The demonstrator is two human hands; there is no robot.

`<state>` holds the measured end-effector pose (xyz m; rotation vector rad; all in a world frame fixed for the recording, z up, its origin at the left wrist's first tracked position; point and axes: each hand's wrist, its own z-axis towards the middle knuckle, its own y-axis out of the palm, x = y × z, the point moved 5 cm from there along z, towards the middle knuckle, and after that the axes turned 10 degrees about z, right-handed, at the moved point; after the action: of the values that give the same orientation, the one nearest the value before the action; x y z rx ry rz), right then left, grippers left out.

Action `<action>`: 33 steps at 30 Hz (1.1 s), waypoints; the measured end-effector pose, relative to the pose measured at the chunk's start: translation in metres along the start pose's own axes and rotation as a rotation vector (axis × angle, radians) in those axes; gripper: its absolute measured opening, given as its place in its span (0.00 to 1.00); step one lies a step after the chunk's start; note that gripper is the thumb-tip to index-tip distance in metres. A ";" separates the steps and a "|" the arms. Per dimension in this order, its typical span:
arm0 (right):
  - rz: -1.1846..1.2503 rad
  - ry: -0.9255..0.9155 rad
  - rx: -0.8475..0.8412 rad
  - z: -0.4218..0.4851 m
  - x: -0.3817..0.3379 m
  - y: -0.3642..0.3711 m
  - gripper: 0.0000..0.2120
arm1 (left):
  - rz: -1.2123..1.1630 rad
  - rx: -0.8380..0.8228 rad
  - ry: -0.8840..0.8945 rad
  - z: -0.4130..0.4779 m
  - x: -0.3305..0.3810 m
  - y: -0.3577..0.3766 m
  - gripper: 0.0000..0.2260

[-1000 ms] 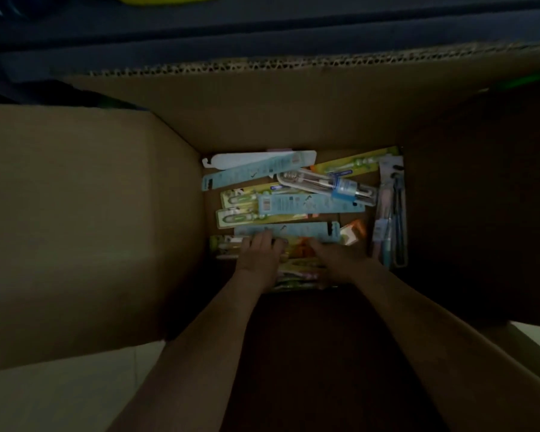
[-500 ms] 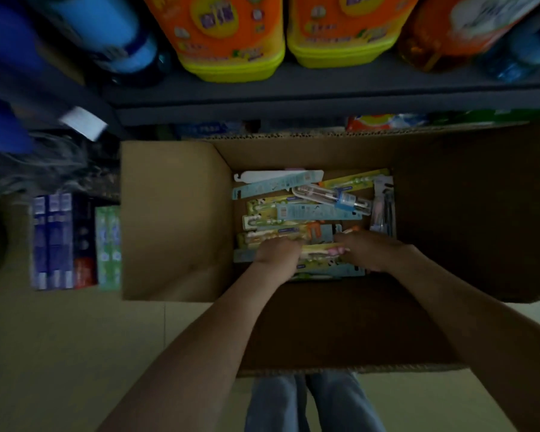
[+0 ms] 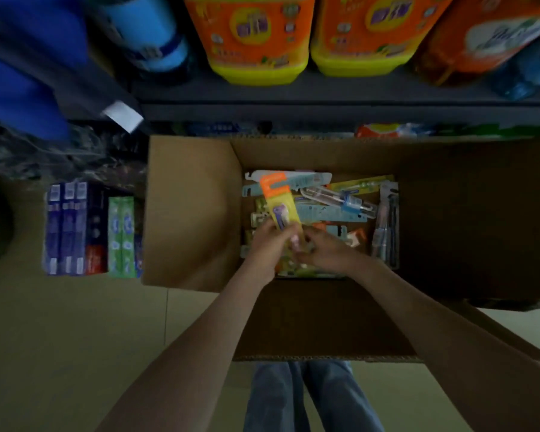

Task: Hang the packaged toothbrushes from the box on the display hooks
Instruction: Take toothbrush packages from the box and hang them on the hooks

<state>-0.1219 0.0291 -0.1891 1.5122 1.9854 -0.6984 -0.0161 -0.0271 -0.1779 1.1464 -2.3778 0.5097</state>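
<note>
An open cardboard box (image 3: pixel 190 213) stands on the floor below me with several packaged toothbrushes (image 3: pixel 334 201) lying loose at its bottom. My left hand (image 3: pixel 264 241) grips the lower part of an orange and yellow toothbrush pack (image 3: pixel 279 202), which is tilted up with its hang tab pointing away from me. My right hand (image 3: pixel 321 249) holds the bottom end of the same pack, fingers curled round it. Both hands are inside the box, above the pile. No display hooks are in view.
A dark shelf edge (image 3: pixel 325 104) runs just behind the box, carrying orange and yellow detergent jugs (image 3: pixel 256 39) and blue bottles (image 3: pixel 150 35). Boxed toothpaste (image 3: pixel 88 229) lies on the floor to the left. My jeans-clad legs (image 3: pixel 293 397) are below the box's near flap.
The view pulled back from inside the box. My hands went from lying on the pile to lifting the orange and yellow pack up off it.
</note>
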 end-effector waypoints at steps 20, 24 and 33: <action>-0.319 0.234 0.082 0.057 0.112 -0.030 0.42 | 0.100 0.170 -0.013 0.054 -0.032 -0.028 0.04; -0.141 0.303 0.148 -0.023 0.072 -0.067 0.41 | 0.076 0.113 -0.032 0.000 0.003 -0.016 0.05; 0.242 0.180 0.254 -0.239 -0.100 -0.086 0.30 | -0.038 0.094 0.026 -0.192 0.114 -0.011 0.04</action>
<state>-0.2087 0.1045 0.0580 1.9895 1.8487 -0.7550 -0.0259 -0.0087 0.0449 1.2155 -2.3274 0.6255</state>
